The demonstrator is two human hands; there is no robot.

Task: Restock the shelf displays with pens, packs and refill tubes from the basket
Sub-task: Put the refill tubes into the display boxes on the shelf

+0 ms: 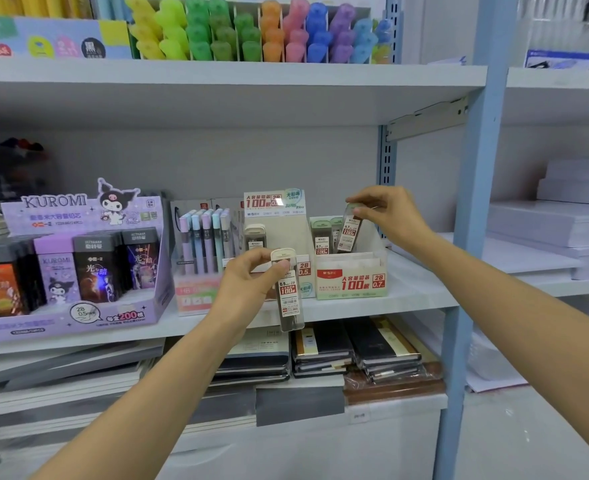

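Left hand (248, 282): clamped on cap of 0.5 tube (289, 296), hanging below fingers, in front of 0.5 box (286, 233).
Handling: probably light, stiff, slick plastic, brittle leads inside; cap or flat sides best for grip.
Right hand (388, 213): pinching top of 0.7 tube (350, 232), tilted, lower end down in 0.7 box (352, 277) on shelf (411, 289).

place: stationery shop | cue: shelves (414, 289) of pens (204, 237) (branded display boxes (78, 317))

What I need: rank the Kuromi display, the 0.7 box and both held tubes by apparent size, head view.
1. Kuromi display
2. 0.7 box
3. left-hand tube and right-hand tube: unranked, the left one is nearer.
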